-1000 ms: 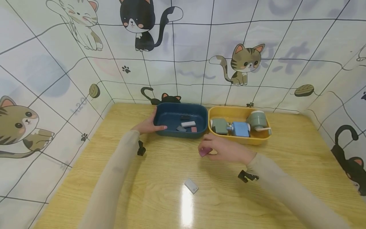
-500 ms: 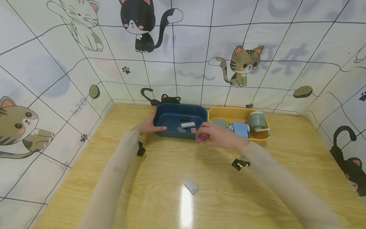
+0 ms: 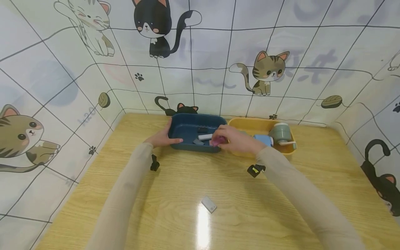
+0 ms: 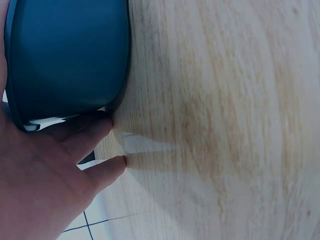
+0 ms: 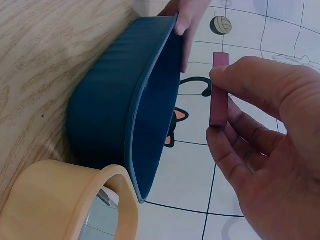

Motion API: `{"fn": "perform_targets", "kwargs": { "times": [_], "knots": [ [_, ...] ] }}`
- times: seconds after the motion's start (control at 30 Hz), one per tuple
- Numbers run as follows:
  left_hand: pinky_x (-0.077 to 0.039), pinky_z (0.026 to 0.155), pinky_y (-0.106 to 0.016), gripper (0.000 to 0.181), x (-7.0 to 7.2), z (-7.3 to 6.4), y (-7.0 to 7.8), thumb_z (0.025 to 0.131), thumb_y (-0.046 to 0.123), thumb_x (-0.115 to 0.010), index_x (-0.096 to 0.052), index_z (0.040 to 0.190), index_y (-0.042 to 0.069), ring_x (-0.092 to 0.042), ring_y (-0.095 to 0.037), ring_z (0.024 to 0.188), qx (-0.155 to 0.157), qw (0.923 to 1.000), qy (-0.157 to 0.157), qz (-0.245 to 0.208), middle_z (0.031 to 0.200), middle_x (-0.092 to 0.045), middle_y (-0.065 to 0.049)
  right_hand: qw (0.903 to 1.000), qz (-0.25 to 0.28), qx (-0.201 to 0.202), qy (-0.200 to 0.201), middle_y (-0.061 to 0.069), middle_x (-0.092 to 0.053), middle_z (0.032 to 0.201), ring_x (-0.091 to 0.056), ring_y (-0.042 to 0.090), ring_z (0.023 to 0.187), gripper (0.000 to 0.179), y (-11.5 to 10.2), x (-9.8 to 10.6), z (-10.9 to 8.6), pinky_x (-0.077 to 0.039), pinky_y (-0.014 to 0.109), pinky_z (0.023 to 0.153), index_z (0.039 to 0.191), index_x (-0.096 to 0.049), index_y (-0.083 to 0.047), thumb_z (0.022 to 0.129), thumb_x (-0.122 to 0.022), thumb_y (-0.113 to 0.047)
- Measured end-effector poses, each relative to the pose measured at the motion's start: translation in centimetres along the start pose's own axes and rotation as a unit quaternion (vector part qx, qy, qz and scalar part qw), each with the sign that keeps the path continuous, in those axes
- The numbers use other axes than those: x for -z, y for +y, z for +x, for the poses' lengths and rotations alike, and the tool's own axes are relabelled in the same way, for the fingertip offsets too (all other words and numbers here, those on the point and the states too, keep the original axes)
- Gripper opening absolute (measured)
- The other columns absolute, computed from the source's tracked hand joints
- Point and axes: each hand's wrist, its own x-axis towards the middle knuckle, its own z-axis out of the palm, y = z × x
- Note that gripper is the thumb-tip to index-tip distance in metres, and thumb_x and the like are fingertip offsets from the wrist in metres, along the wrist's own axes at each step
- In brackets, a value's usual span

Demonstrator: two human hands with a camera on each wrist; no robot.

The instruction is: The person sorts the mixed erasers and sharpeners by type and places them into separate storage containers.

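My left hand (image 3: 163, 137) holds the left end of a dark blue bin (image 3: 184, 126), thumb over its front rim. In the left wrist view, fingers (image 4: 90, 137) lie against the outside of that end. Between thumb and fingertips, my right hand (image 3: 235, 139) pinches a small flat purple block (image 5: 219, 90), over the bin's front right corner. Inside the bin lie a white bar (image 3: 205, 137), a grey piece (image 3: 198, 141) and a black piece (image 3: 202, 130). A small light grey block (image 3: 208, 204) lies on the table, nearer the person.
A yellow bin (image 3: 243, 121) stands right beside the blue one, partly behind the right hand. It holds a green round container (image 3: 281, 132) with a white top and a blue item (image 3: 263, 140). A wall cloth with cat drawings (image 3: 209, 76) rises behind the table (image 3: 175, 194).
My right hand has carried the purple block up and left, from in front of the bins to over the blue bin's near right corner. My left hand has stayed put.
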Motion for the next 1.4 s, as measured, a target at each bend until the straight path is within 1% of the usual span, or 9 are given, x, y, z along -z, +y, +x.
{"fn": "perform_targets", "kwargs": {
  "times": [0.1,0.2,0.37,0.47,0.57,0.7,0.93,1.17,1.4],
  "knots": [
    [-0.020,0.110,-0.055,0.119,0.0,0.0,0.0,0.083,0.053,-0.070,0.022,0.151,0.021,-0.013,-0.040,0.142,0.003,1.0000,0.001,0.005,0.159,0.005,-0.017,0.9999,0.001,0.011,0.003,0.004,-0.056,0.101,-0.049,0.020,0.088,0.023,0.3,0.1,0.4,-0.046,0.033,0.075,0.112,-0.066,-0.005,0.089,-0.069,-0.005],
    [-0.021,0.110,-0.054,0.118,-0.1,0.0,0.1,0.083,0.053,-0.070,0.021,0.152,0.022,-0.014,-0.040,0.142,0.007,0.9999,0.002,0.007,0.160,0.004,-0.016,0.9998,0.004,0.017,0.009,0.005,-0.057,0.101,-0.049,0.021,0.087,0.025,0.8,0.0,0.7,-0.045,0.034,0.075,0.113,-0.067,-0.004,0.088,-0.070,-0.005],
    [-0.019,0.111,-0.054,0.118,-0.2,0.3,-0.1,0.082,0.054,-0.070,0.020,0.152,0.024,-0.011,-0.037,0.143,0.013,0.9999,0.004,0.000,0.160,0.005,-0.013,0.9996,0.005,0.022,0.020,0.006,-0.058,0.101,-0.050,0.021,0.087,0.025,1.4,-0.2,1.3,-0.046,0.035,0.075,0.112,-0.067,-0.002,0.087,-0.071,-0.003],
    [-0.018,0.111,-0.054,0.118,-0.2,0.4,-0.2,0.082,0.054,-0.071,0.020,0.152,0.024,-0.010,-0.037,0.144,0.016,0.9998,0.004,-0.007,0.160,0.006,-0.013,0.9996,0.007,0.017,0.021,0.006,-0.058,0.101,-0.050,0.021,0.087,0.025,1.5,-0.2,1.7,-0.046,0.034,0.076,0.112,-0.067,-0.002,0.087,-0.071,-0.004],
    [-0.018,0.111,-0.054,0.118,-0.2,0.2,-0.1,0.082,0.054,-0.071,0.021,0.152,0.025,-0.010,-0.038,0.143,0.018,0.9998,0.002,-0.008,0.160,0.005,-0.014,0.9996,0.017,0.002,0.020,0.006,-0.057,0.100,-0.051,0.020,0.087,0.025,1.5,-0.1,2.1,-0.047,0.034,0.077,0.112,-0.067,-0.003,0.087,-0.070,-0.003],
    [-0.019,0.111,-0.055,0.119,-0.2,0.1,-0.1,0.082,0.055,-0.070,0.021,0.152,0.025,-0.011,-0.040,0.143,0.018,0.9998,0.000,-0.008,0.160,0.005,-0.015,0.9996,0.020,-0.007,0.019,0.006,-0.057,0.101,-0.052,0.021,0.088,0.025,1.5,0.1,2.7,-0.047,0.035,0.078,0.112,-0.067,-0.004,0.088,-0.069,-0.002],
    [-0.019,0.111,-0.054,0.119,-0.2,0.1,0.0,0.083,0.053,-0.071,0.021,0.152,0.024,-0.010,-0.038,0.143,0.008,0.9999,0.006,-0.008,0.160,0.004,-0.015,0.9999,0.006,0.000,0.015,0.008,-0.058,0.101,-0.053,0.023,0.088,0.024,1.7,0.4,3.9,-0.047,0.036,0.079,0.112,-0.066,-0.001,0.089,-0.068,-0.002],
    [-0.020,0.110,-0.054,0.117,0.0,0.0,0.1,0.084,0.052,-0.070,0.020,0.152,0.020,-0.013,-0.040,0.142,0.010,0.9999,0.005,0.001,0.159,0.004,-0.017,0.9999,0.005,-0.008,0.013,0.009,-0.058,0.102,-0.053,0.023,0.091,0.024,1.7,0.6,5.2,-0.047,0.037,0.082,0.113,-0.066,-0.002,0.089,-0.067,-0.004],
    [-0.018,0.111,-0.053,0.116,0.0,-0.1,0.2,0.085,0.047,-0.070,0.021,0.152,0.020,-0.011,-0.040,0.143,-0.001,0.9999,0.006,-0.010,0.159,0.004,-0.019,0.9999,0.004,-0.011,0.009,0.008,-0.059,0.101,-0.054,0.022,0.091,0.023,1.5,0.6,6.5,-0.046,0.036,0.083,0.113,-0.067,-0.003,0.090,-0.067,-0.006]
  ]
}}
